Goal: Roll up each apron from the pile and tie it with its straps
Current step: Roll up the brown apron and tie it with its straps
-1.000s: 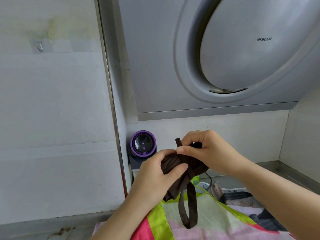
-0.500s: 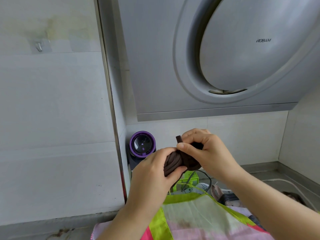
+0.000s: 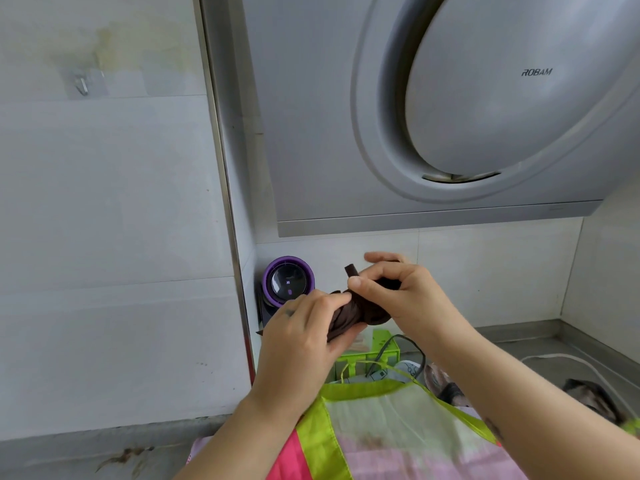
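Left hand gripping a rolled brown apron held in the air, right hand pinching its strap end, green-edged apron on the counter below

- rolled apron between left hand and right hand, above the tabletop
- flat apron on the tabletop, below both hands
- slotted stand just behind the flat apron
- round-faced device behind the left hand, by the back wall
- hood overhead
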